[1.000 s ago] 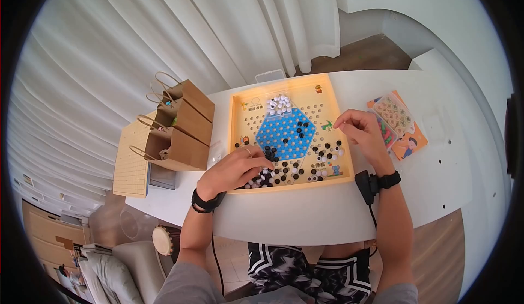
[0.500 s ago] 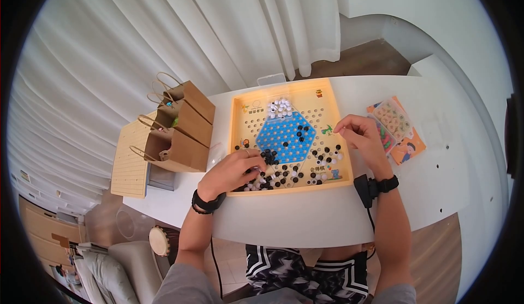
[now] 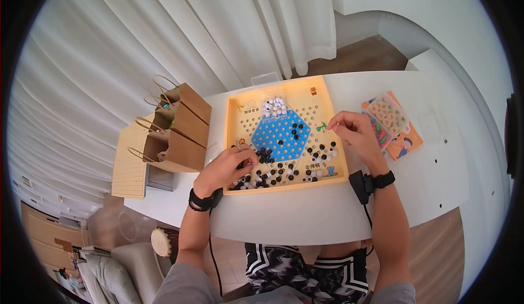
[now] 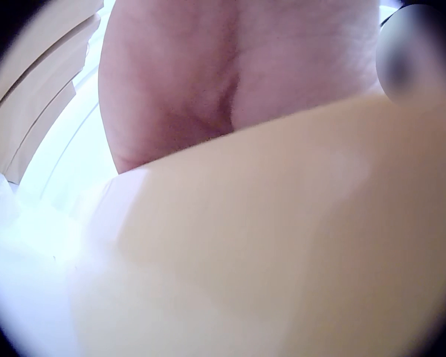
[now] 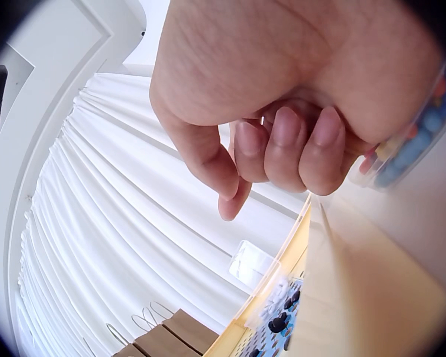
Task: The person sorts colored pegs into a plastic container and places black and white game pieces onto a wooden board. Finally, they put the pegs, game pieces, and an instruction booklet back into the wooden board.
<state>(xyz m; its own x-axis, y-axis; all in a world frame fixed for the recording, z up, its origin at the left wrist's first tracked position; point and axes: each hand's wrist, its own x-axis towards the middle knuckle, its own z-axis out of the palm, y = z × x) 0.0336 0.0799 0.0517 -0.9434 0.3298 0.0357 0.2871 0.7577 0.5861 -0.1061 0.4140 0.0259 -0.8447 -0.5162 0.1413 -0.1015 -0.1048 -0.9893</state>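
Observation:
A shallow wooden game board (image 3: 325,99) with a blue hexagon (image 3: 273,135) in its middle lies on the white table. Over its lower left corner is my left hand (image 3: 226,168), fingers bent, close above a heap of black and white pieces (image 3: 266,177); I cannot tell whether its fingertips pinch one. Black pieces (image 3: 265,155) cluster just beyond those fingers. At the board's right edge hovers my right hand (image 3: 357,135). In the right wrist view its fingers (image 5: 286,149) curl toward the palm, thumb and index finger close together, no piece showing.
A clear box of white pieces (image 3: 274,107) stands at the board's far side. Brown paper bags (image 3: 185,140) and a gridded wooden board (image 3: 130,159) are at the left. Right of the board, clear boxes (image 3: 388,115) lie on an orange booklet (image 3: 406,143).
My left hand has drawn back left from the piece heap, uncovering more of it. My right hand keeps about the same pose by the board's right edge. The head view shifts slightly.

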